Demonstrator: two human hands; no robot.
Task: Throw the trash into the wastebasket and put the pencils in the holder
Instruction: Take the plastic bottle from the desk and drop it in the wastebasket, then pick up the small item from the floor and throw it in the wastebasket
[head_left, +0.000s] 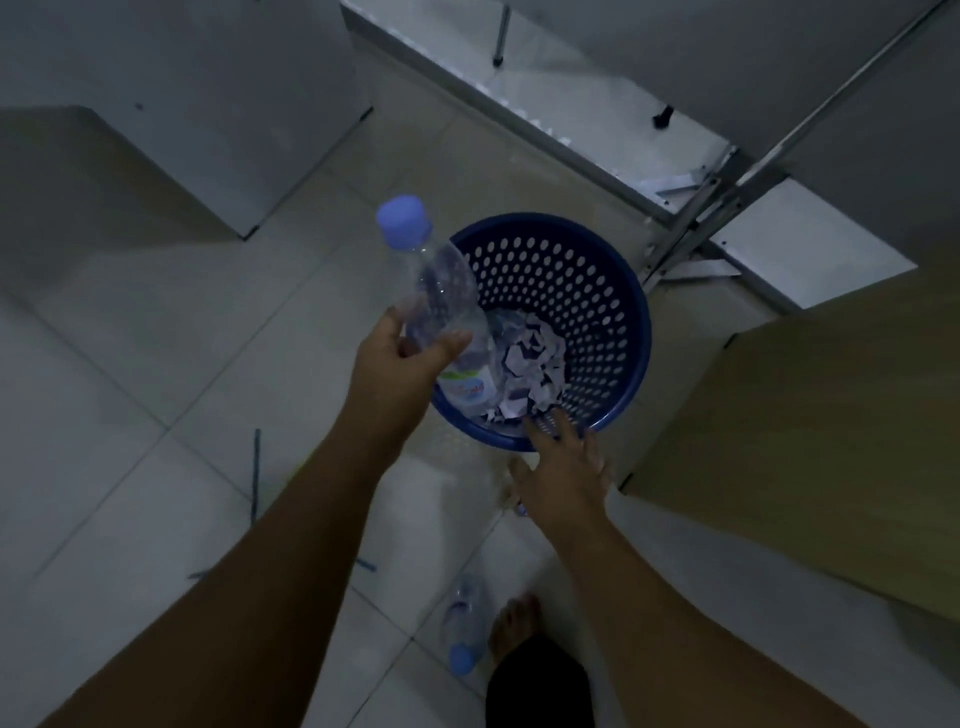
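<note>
1. You've got two plastic bottles: one bottle in your left hand (441, 306) tilted over the basket, and a second bottle (464, 621) lying on the floor by your foot.
2. One blue wastebasket (631, 332), perforated wall, standing on the floor.
3. One heap of torn paper scraps (530, 358) inside it; single pieces too many and too blurred to count.
4. Pencils on the floor: one long blue pencil (255, 475), plus two short blue bits, left bit (200, 574) and right bit (366, 565), partly hidden by your left arm; can't tell if they're one pencil.
5. Two hands in view: left hand (392, 364), right hand (563, 470).
6. One bare foot (514, 626).
</note>
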